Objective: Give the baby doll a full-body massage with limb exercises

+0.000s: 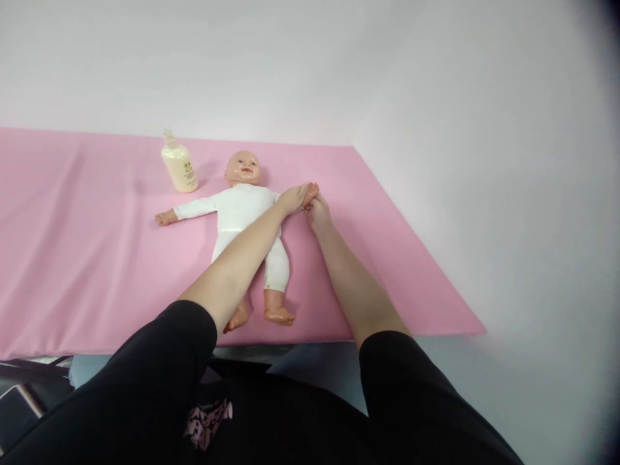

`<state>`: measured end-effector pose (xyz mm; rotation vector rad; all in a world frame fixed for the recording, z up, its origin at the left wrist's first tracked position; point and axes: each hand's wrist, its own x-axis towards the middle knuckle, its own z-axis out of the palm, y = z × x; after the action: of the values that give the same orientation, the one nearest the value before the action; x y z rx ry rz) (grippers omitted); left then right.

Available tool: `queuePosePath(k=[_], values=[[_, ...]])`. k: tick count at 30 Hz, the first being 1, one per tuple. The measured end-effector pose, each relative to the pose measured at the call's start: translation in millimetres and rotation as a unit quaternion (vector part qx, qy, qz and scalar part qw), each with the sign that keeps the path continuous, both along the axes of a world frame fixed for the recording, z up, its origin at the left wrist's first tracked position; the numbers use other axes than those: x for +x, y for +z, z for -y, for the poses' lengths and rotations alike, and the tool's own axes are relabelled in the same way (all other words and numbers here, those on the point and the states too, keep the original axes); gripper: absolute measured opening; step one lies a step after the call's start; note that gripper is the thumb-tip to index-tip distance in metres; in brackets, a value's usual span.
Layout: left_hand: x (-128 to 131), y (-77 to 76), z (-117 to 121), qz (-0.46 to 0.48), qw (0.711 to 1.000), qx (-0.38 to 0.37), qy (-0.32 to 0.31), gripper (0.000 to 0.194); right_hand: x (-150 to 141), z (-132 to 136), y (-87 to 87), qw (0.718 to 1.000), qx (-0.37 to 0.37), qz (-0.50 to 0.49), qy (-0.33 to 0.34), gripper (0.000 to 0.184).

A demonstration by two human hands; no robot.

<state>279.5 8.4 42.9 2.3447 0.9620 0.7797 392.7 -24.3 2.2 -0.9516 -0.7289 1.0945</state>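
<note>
A baby doll [242, 206] with a white cloth body lies on its back, its head towards the wall and its feet towards me. My left hand [292, 199] reaches across the doll and wraps round its outstretched arm near the wrist. Just beside it, my right hand [319, 213] has its fingers closed on the doll's small hand [310, 192] from below and the right. The doll's other arm [194, 208] stretches out to the left on the sheet. My left forearm hides part of the doll's hip and one leg.
A pump bottle [180, 166] of pale yellow liquid stands left of the doll's head. Pink sheeting [97, 245] covers the table, with folds at the left. White walls rise behind and to the right. A dark phone-like object [19, 416] lies at the lower left.
</note>
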Motion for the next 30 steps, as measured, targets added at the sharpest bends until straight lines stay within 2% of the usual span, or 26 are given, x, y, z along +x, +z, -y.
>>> queuePosePath(k=[3, 7, 9, 12, 16, 20, 25, 27, 30], values=[[0.2, 3.2, 2.2, -0.024, 0.999, -0.028, 0.016, 0.064, -1.0, -0.5, 0.7, 1.0, 0.003, -0.008, -0.006, 0.047], [-1.3, 7.7, 5.7, -0.04, 0.999, -0.024, 0.019, 0.05, -2.6, 6.6, 4.8, 0.999, 0.038, -0.008, 0.032, 0.051], [-2.4, 9.6, 7.3, -0.05, 0.999, -0.005, 0.011, 0.055, -3.9, 10.8, 7.3, 0.998, 0.042, 0.004, 0.044, 0.048], [-3.4, 12.2, 9.8, -0.04, 0.999, -0.017, 0.019, 0.05, -6.6, 15.4, 10.5, 0.998, 0.043, 0.016, 0.031, 0.046], [-2.7, 14.1, 12.2, -0.01, 0.997, -0.063, 0.045, 0.07, -9.1, 18.0, 13.1, 0.998, 0.049, 0.014, 0.029, 0.053], [-1.9, 14.6, 13.5, -0.015, 0.996, -0.065, 0.058, 0.07, -7.4, 20.9, 14.3, 0.998, 0.045, -0.005, 0.045, 0.062], [-2.3, 15.9, 13.4, -0.015, 0.997, -0.064, 0.032, 0.073, -3.0, 27.2, 14.6, 0.997, 0.022, -0.039, 0.055, 0.067], [-1.8, 15.0, 12.0, -0.022, 0.997, -0.064, 0.026, 0.07, -1.9, 30.3, 14.3, 0.998, 0.005, -0.044, 0.047, 0.063], [-0.5, 11.5, 9.1, -0.027, 0.998, -0.056, 0.017, 0.058, -0.6, 38.1, 13.5, 0.997, -0.031, -0.066, 0.017, 0.045]])
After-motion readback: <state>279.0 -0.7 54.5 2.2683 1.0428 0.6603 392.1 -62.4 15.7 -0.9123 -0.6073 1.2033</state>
